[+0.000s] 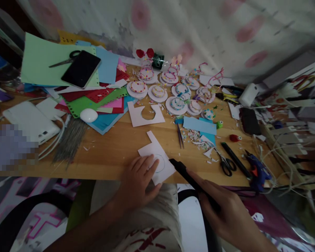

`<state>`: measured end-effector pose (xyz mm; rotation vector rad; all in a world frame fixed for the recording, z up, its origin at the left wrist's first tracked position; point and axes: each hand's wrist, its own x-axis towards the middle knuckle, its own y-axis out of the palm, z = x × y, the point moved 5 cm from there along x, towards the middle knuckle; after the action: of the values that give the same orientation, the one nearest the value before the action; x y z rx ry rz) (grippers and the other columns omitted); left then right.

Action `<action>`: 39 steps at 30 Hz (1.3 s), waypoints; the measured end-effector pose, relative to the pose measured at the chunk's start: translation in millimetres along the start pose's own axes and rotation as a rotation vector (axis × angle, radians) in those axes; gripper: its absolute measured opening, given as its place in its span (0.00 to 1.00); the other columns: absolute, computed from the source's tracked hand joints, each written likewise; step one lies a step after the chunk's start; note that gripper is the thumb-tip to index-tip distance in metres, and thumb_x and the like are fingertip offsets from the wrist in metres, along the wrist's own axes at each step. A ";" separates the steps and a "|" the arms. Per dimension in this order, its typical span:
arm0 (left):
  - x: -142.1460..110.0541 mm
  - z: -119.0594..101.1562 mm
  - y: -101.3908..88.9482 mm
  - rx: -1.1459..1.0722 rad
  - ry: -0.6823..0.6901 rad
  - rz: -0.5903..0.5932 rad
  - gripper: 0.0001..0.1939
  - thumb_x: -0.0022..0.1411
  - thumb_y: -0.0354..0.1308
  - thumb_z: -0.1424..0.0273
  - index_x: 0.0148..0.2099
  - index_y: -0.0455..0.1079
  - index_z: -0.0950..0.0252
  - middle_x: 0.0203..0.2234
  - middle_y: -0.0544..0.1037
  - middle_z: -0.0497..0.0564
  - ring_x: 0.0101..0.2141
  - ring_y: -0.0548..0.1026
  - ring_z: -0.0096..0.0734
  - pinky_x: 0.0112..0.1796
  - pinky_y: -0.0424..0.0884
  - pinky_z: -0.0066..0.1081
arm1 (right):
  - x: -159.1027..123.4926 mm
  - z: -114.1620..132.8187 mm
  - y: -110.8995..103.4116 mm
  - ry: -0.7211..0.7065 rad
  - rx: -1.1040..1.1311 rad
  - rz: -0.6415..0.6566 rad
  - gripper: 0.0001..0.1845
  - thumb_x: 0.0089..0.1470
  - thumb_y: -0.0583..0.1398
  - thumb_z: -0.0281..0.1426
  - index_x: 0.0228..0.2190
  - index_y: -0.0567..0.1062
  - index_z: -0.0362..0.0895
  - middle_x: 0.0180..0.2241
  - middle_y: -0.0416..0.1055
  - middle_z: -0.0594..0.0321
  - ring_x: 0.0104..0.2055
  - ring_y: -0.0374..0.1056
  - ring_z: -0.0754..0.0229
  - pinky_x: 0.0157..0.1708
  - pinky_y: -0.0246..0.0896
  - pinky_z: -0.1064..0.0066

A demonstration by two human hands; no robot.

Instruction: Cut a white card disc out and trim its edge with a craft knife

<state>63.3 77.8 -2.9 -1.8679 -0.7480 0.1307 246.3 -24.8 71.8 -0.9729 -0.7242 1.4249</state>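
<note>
My left hand [139, 180] rests at the near edge of the wooden table [112, 147], fingers curled on a white paper piece [155, 154] with a circle drawn on it, thumb underneath. My right hand [223, 210] is closed around a long black tool [189, 178], a pen or cutter, whose tip [171, 161] touches the paper beside the circle.
Several small paper cakes [157, 91] sit mid-table behind a white sheet with a cut-out [144, 115]. Coloured sheets, a phone [81, 69] and scissors [65, 60] lie left. Black scissors [225, 163], a blue glue gun [257, 169], tweezers [180, 136] and cables lie right.
</note>
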 end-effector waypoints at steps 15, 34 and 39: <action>2.0 10.5 1.4 0.063 0.074 0.053 0.25 0.65 0.52 0.59 0.60 0.69 0.65 0.60 0.70 0.60 0.59 0.66 0.50 0.60 0.55 0.50 | 7.7 -9.3 11.9 -0.085 0.008 -0.016 0.24 0.68 0.49 0.31 0.63 0.61 0.47 0.30 0.73 0.62 0.25 0.72 0.61 0.29 0.70 0.73; 3.8 10.9 2.9 0.012 0.024 0.066 0.24 0.64 0.53 0.59 0.58 0.70 0.65 0.59 0.71 0.60 0.63 0.61 0.52 0.61 0.55 0.52 | 11.9 -13.7 13.3 -0.184 -0.178 -0.024 0.24 0.69 0.50 0.32 0.64 0.59 0.48 0.27 0.70 0.69 0.22 0.71 0.65 0.22 0.62 0.73; 4.4 10.7 3.8 0.041 0.034 0.068 0.33 0.61 0.53 0.47 0.58 0.70 0.65 0.58 0.71 0.62 0.62 0.61 0.57 0.61 0.51 0.55 | 14.1 1.0 10.0 -0.240 -0.367 -0.012 0.24 0.66 0.47 0.26 0.62 0.63 0.45 0.25 0.69 0.68 0.18 0.68 0.64 0.18 0.55 0.69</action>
<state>64.0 87.9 -9.6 -1.8527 -0.6539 0.1557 241.5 -11.8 61.4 -1.0826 -1.1986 1.4404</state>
